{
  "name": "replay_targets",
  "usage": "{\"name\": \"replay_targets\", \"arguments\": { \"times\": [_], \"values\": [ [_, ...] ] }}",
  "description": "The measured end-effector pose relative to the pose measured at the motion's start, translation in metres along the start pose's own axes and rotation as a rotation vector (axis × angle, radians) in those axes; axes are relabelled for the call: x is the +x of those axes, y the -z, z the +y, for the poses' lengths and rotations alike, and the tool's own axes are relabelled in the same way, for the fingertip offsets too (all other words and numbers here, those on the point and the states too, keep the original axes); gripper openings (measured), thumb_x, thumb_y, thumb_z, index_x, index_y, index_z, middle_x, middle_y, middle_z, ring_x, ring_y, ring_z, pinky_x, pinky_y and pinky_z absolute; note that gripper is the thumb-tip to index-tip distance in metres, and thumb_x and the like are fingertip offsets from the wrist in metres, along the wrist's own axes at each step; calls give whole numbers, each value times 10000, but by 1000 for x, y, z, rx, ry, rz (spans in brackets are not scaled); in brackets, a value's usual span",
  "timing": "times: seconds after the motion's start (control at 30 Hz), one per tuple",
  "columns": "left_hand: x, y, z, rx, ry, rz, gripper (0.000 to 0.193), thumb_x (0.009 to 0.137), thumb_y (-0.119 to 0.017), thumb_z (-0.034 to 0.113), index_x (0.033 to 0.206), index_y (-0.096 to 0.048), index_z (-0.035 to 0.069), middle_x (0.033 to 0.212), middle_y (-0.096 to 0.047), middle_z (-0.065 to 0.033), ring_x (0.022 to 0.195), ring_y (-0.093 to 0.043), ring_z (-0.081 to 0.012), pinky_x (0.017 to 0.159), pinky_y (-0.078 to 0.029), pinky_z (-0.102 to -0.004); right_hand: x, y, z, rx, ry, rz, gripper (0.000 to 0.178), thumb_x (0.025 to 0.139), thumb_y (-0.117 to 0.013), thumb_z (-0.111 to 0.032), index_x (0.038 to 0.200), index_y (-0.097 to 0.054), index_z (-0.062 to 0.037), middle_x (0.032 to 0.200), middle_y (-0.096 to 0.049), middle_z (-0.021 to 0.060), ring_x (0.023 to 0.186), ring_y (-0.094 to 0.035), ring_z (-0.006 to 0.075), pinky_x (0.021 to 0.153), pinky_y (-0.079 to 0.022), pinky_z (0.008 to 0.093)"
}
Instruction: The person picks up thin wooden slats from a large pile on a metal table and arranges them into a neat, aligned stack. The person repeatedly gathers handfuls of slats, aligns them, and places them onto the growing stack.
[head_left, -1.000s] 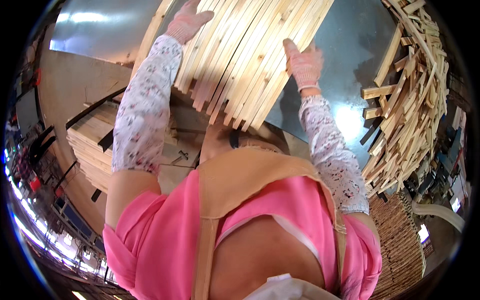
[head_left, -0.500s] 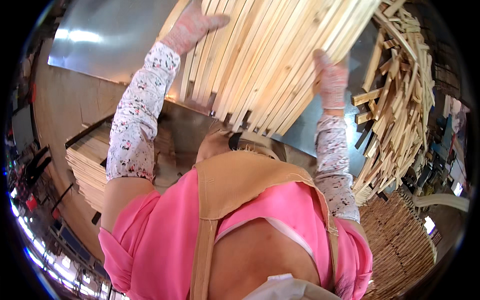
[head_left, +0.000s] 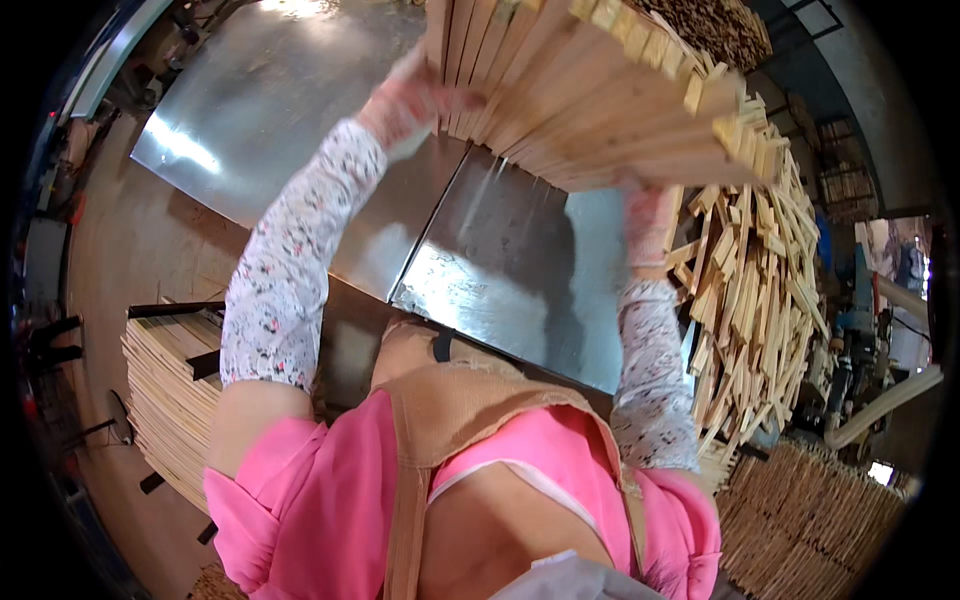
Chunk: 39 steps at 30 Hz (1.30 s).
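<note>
Left hand (head_left: 408, 102) half-curling, clasping slanting wooden strips (head_left: 560, 95), right hand (head_left: 650, 225) blurring at their lower edge, its hold impossible to tell, metal table (head_left: 500, 265) gleaming

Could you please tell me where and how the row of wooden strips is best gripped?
Probably by its two outer edges, left hand and right hand pressing inward from opposite sides: the row of wooden strips is wide and tilted, and its many narrow pieces could slip apart.
</note>
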<state>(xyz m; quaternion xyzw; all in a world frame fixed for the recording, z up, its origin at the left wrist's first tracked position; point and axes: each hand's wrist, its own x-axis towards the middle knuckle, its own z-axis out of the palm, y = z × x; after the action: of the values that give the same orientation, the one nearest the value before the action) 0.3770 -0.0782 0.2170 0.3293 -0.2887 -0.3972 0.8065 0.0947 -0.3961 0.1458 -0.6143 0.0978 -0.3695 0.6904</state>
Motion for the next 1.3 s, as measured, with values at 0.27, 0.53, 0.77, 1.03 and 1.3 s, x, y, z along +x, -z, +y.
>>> {"name": "replay_targets", "arguments": {
  "times": [0.27, 0.53, 0.77, 1.03, 1.3],
  "values": [
    [-124, 19, -59, 1238, 252, 382, 827, 982, -763, 469, 1653, -420, 128, 1612, -556, -143, 1458, -565, -335, 1209, -478, -512, -132, 1, -15, 679, -330, -128, 772, 1100, -584, -483, 1713, -296, -113, 1717, -387, 153, 1544, -440, 327, 1253, -431, 516],
    [-186, -44, -67, 1886, 1001, -27, 750, 956, -780, 385, 1590, -488, 111, 1575, -597, -146, 1457, -568, -312, 1195, -480, -461, -206, 37, 68, -1404, -310, -612, 752, 1052, -640, -412, 1672, -367, -87, 1621, -488, 192, 1505, -466, 381, 1205, -459, 544],
    [-238, 69, -126, 2258, 627, 59, 555, 1042, -585, 315, 1569, -512, 158, 1552, -596, -88, 1489, -521, -290, 1229, -397, -462, -205, -17, 64, -1247, -550, -599, 645, 1008, -643, -261, 1572, -438, -27, 1331, -657, 295, 1254, -645, 486, 1025, -548, 556],
    [-213, 125, -97, 2341, 770, 531, 932, 950, -709, 588, 1725, -334, 231, 1773, -298, -178, 1642, -257, -414, 1300, -205, -609, -165, -62, 104, -1242, -562, -605, 615, 996, -618, -253, 1567, -491, -63, 1332, -672, 307, 1235, -655, 505, 1047, -547, 545],
    [-186, 279, -2, 1942, 892, 811, 777, 1004, -687, 565, 1619, -484, 136, 1611, -543, -151, 1524, -470, -348, 1265, -378, -479, -145, -212, 158, -1020, -661, -542, 539, 958, -639, -251, 1453, -568, -48, 1311, -679, 343, 1258, -637, 502, 1062, -514, 547]
  ]
}}
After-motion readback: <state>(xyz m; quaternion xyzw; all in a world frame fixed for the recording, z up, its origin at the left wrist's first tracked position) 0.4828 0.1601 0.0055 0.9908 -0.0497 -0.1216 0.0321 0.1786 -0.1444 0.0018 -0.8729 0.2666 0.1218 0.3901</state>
